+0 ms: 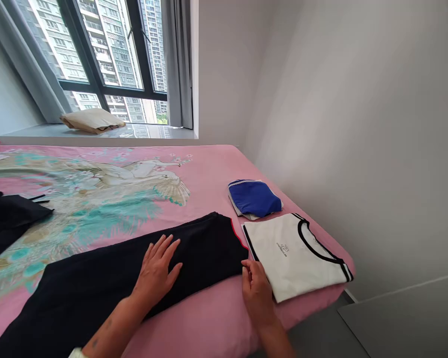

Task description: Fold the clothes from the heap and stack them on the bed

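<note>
A long black garment (pixel 108 278) with a thin red edge lies folded across the pink bed sheet (pixel 205 169). My left hand (pixel 157 271) rests flat on it, fingers spread, holding nothing. My right hand (pixel 256 288) is at the garment's right end, fingers curled at the cloth's corner beside a folded white T-shirt (pixel 294 253) with black trim. What the fingers grip is partly hidden. A folded blue garment (pixel 254 198) lies just beyond the T-shirt.
Another black garment (pixel 7 219) lies at the bed's left edge. A tan folded cloth (pixel 93 120) sits on the window sill. A grey wall runs along the bed's right side, with floor (pixel 403 318) below it.
</note>
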`<action>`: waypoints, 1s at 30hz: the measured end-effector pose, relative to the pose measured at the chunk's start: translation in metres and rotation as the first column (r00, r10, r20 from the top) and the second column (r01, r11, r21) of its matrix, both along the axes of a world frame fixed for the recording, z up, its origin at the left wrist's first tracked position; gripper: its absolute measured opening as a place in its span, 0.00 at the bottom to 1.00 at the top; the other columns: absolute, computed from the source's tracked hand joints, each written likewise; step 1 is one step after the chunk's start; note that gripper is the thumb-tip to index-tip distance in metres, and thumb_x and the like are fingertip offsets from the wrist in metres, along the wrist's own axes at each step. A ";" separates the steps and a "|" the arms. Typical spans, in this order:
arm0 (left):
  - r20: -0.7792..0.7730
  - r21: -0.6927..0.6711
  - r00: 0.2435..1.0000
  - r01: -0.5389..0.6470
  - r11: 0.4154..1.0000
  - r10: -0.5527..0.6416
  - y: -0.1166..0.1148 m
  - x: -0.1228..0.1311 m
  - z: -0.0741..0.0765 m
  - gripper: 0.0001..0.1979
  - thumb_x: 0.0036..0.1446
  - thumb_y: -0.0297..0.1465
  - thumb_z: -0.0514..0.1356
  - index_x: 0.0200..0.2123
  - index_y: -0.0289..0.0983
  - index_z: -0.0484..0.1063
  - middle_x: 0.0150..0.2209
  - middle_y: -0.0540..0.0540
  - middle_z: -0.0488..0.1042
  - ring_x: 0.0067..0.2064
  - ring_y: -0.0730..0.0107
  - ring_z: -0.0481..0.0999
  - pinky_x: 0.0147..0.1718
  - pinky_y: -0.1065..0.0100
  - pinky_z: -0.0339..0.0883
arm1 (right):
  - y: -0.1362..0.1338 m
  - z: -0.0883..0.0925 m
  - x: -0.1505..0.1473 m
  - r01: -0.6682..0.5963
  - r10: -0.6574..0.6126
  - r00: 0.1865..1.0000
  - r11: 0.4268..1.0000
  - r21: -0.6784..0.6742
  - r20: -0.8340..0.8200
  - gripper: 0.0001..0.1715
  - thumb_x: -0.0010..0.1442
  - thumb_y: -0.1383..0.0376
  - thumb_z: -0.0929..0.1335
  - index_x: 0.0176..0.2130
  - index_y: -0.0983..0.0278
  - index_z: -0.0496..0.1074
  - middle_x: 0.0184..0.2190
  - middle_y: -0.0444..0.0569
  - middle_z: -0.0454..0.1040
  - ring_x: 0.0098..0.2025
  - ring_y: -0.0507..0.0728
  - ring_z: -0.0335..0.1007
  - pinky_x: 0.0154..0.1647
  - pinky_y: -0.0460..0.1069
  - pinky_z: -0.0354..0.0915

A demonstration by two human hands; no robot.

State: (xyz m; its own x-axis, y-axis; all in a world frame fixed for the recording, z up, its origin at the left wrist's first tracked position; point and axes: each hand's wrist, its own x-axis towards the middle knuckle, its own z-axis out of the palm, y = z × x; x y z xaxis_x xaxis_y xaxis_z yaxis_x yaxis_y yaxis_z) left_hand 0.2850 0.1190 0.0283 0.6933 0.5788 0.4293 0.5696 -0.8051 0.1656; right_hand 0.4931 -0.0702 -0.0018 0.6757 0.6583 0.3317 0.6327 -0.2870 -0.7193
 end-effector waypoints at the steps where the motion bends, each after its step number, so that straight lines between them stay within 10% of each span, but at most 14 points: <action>1: 0.001 0.011 0.999 -0.039 0.999 0.039 -0.011 -0.015 -0.009 0.27 0.55 0.34 0.54 0.60 0.41 0.59 0.62 0.42 0.60 0.65 0.53 0.53 0.62 0.46 0.45 | 0.000 0.002 -0.010 -0.062 0.062 0.997 0.998 0.015 0.036 0.13 0.62 0.67 0.57 0.42 0.61 0.67 0.40 0.53 0.71 0.44 0.57 0.67 0.48 0.53 0.64; 8: -0.214 0.000 0.972 -0.101 0.995 0.098 -0.055 -0.104 -0.059 0.36 0.46 0.19 0.49 0.59 0.47 0.61 0.62 0.48 0.62 0.63 0.59 0.59 0.62 0.43 0.37 | 0.019 -0.006 -0.060 -0.433 0.509 0.831 0.845 -0.313 0.225 0.32 0.49 0.78 0.58 0.52 0.62 0.67 0.57 0.49 0.64 0.63 0.57 0.51 0.67 0.59 0.40; 18: -0.211 0.051 0.876 -0.433 0.900 0.433 -0.048 -0.228 -0.032 0.35 0.45 0.16 0.47 0.57 0.45 0.65 0.61 0.46 0.64 0.63 0.59 0.58 0.61 0.44 0.42 | 0.025 -0.018 -0.020 -0.250 0.556 0.707 0.774 -0.582 0.436 0.43 0.51 0.82 0.53 0.60 0.57 0.60 0.62 0.44 0.58 0.65 0.58 0.49 0.65 0.61 0.40; 25: -0.169 -0.065 0.917 -0.375 0.925 0.361 -0.028 -0.243 -0.020 0.33 0.43 0.16 0.46 0.52 0.43 0.70 0.56 0.47 0.70 0.58 0.58 0.66 0.61 0.43 0.43 | 0.039 0.003 -0.029 -0.181 0.564 0.689 0.742 -0.645 0.456 0.36 0.55 0.79 0.53 0.59 0.61 0.64 0.59 0.49 0.63 0.58 0.61 0.62 0.57 0.59 0.57; 30: -0.167 -0.066 0.936 -0.325 0.943 0.311 -0.047 -0.271 -0.008 0.34 0.45 0.15 0.45 0.51 0.47 0.71 0.55 0.49 0.71 0.59 0.61 0.66 0.62 0.44 0.38 | -0.002 0.016 -0.044 -0.187 0.583 0.682 0.724 -0.664 0.442 0.38 0.54 0.80 0.53 0.60 0.60 0.62 0.59 0.46 0.64 0.57 0.59 0.63 0.55 0.55 0.60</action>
